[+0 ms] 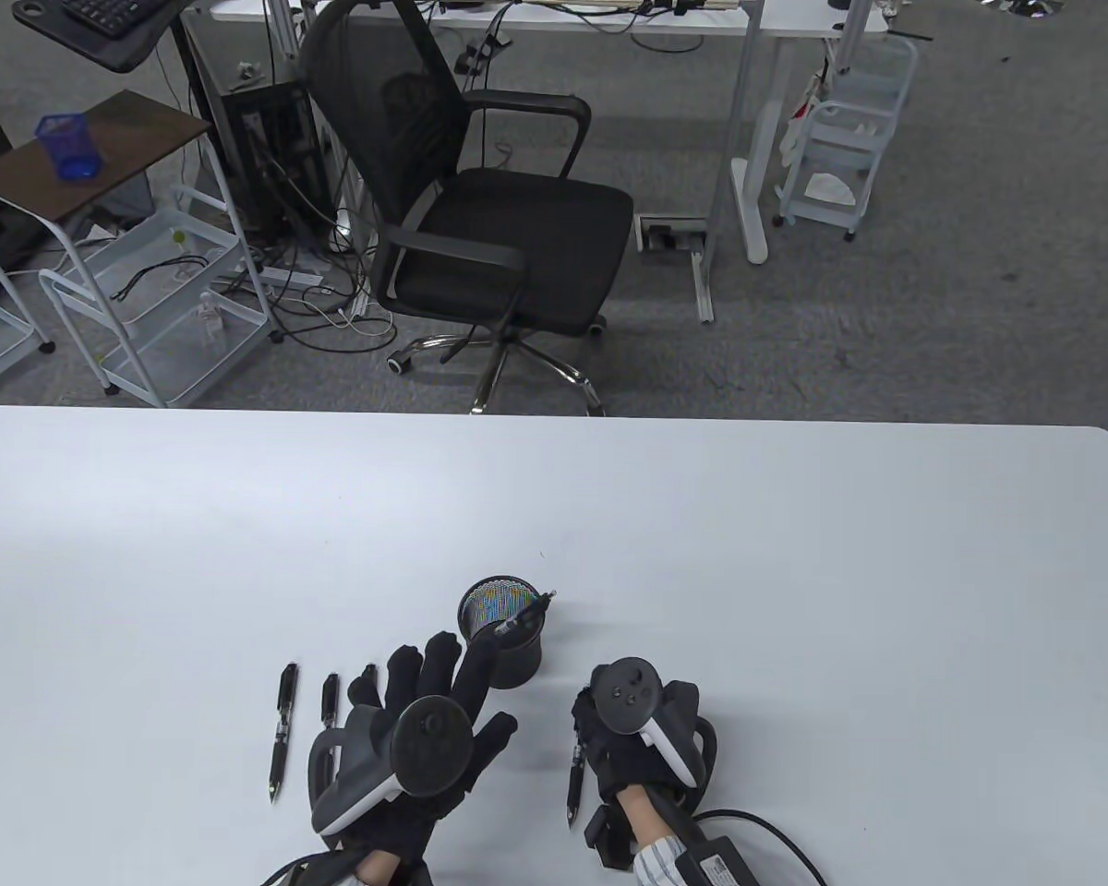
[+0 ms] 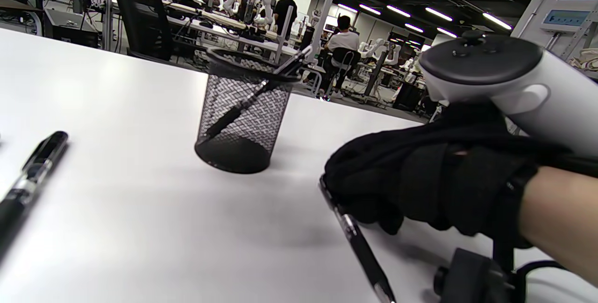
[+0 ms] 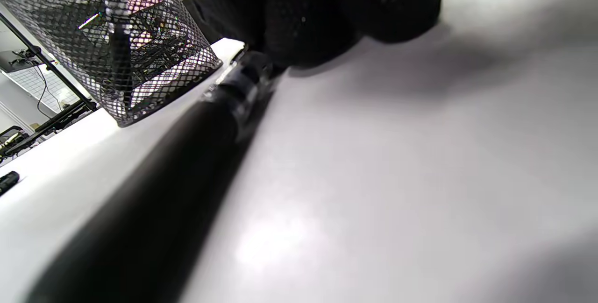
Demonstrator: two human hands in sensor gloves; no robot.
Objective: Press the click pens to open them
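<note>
My right hand [image 1: 609, 738] grips a black click pen [image 1: 574, 784] low on the white table [image 1: 794, 572], with the pen's tip end pointing toward me. In the left wrist view the gloved right hand [image 2: 411, 186] closes around the pen's upper end [image 2: 359, 247]. In the right wrist view the pen [image 3: 196, 144] runs out blurred from under my fingers [image 3: 303, 9]. My left hand [image 1: 434, 674] hovers with its fingers spread, holding nothing, just left of a black mesh pen cup [image 1: 503, 637]. One pen [image 1: 523, 614] leans in the cup.
Two black pens [image 1: 283, 729] [image 1: 330, 701] lie side by side left of my left hand. A third pen [image 1: 369, 672] shows partly from under it. An office chair [image 1: 489, 212] stands beyond the table's far edge.
</note>
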